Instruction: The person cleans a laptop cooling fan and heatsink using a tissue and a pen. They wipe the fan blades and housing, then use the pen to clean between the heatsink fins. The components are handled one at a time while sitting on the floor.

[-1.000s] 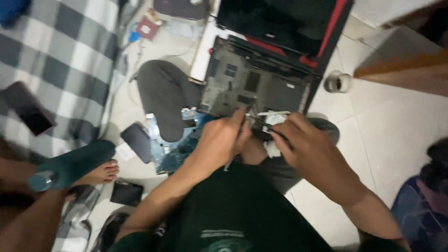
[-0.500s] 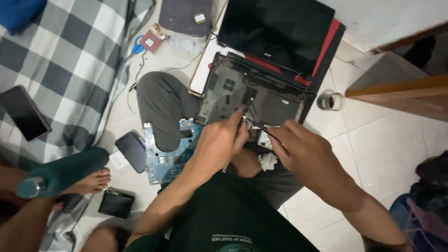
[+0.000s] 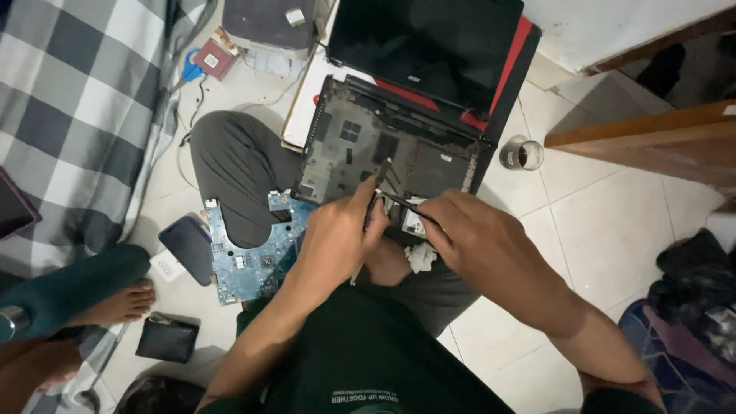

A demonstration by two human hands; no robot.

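The left hand is gripping a thin dark tool; the right hand is pinching a slim black probe inside the stripped black-and-red laptop chassis. The blue circuit board is already lying removed; reassembly is remaining.

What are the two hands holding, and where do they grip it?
The left hand pinches a thin dark tool at mid-shaft, tip on the opened laptop base. The right hand grips another thin dark tool near its back end.
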